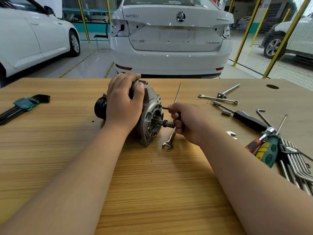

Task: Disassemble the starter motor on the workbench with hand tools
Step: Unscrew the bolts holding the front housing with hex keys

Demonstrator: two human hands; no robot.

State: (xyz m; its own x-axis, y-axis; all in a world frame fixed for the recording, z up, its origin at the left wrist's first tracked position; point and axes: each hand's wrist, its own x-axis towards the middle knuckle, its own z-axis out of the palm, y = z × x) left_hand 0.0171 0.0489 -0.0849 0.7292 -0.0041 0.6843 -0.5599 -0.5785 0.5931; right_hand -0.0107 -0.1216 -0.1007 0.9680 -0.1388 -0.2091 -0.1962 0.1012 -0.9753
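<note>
The starter motor [151, 114] lies on its side in the middle of the wooden workbench [152, 184], its grey aluminium nose housing and pinion shaft pointing right, its black end cap at the left. My left hand [124, 102] grips the motor body from above. My right hand [188, 122] holds a dark hex key [165, 108] whose short end meets the housing flange near its upper edge. A long thin rod [177, 92] stands up behind my right hand. A combination wrench [169, 141] lies under that hand.
A green-holdered hex key set [23, 104] lies at the left. At the right lie wrenches [218, 99], a black-handled driver [243, 118], a socket [226, 113], a loose hex key [261, 114], screwdrivers [265, 150] and a long hex key set [296, 168]. White cars stand beyond the bench.
</note>
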